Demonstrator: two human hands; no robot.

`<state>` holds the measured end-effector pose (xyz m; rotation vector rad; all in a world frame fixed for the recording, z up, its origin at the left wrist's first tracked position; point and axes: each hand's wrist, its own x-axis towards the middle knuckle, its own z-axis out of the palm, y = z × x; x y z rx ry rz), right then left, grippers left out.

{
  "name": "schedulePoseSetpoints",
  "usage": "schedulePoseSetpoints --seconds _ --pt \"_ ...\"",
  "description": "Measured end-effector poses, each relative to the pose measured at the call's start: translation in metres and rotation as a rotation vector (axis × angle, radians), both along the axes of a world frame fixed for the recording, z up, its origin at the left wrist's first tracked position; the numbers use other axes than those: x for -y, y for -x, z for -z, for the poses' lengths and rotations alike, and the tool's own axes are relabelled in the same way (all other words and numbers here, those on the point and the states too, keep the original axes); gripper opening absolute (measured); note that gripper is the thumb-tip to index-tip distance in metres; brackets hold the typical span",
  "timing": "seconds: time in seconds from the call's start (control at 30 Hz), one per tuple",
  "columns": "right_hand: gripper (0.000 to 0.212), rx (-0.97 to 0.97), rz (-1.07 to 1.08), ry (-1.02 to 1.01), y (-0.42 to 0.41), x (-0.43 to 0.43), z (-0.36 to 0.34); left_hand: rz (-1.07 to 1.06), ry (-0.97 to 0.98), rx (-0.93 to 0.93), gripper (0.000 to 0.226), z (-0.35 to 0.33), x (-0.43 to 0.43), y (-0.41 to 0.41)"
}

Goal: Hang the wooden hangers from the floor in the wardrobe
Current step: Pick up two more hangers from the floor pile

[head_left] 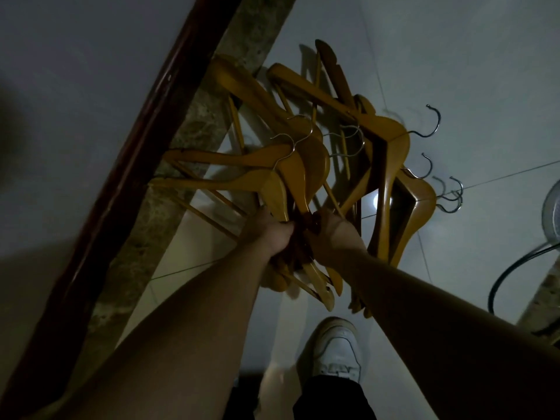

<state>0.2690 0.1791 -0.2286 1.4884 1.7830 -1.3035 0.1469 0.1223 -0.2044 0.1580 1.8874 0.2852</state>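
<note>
A bundle of wooden hangers (291,177) is clasped at its near end by the closed left hand (269,231) and right hand (336,234), above the tiled floor (454,71); no writing is legible.

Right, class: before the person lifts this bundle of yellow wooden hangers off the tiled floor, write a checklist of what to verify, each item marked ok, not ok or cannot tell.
1. Left hand gripping the bundle of yellow wooden hangers: ok.
2. Right hand gripping the same bundle: ok.
3. All hangers gathered: not ok; a second group of yellow hangers lies apart on the pale tiled floor.
4. Metal hooks free of each other: cannot tell.
5. White shoe clear of the hangers: ok.
6. Wardrobe rail within reach: cannot tell, not in view.
</note>
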Motion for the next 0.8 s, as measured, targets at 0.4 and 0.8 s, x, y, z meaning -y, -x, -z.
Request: schedulePoseSetpoints --seconds 0.4,0.8 --pt "0.026 -0.167 0.223 0.33 -0.017 0.002 -0.113 -0.033 -0.01 0.071 0.05 -0.102 0.013 -0.006" --pt "0.017 -0.289 0.236 0.185 -0.01 -0.025 -0.335 -0.014 -0.16 0.007 0.04 -0.328 -0.023 0.001"
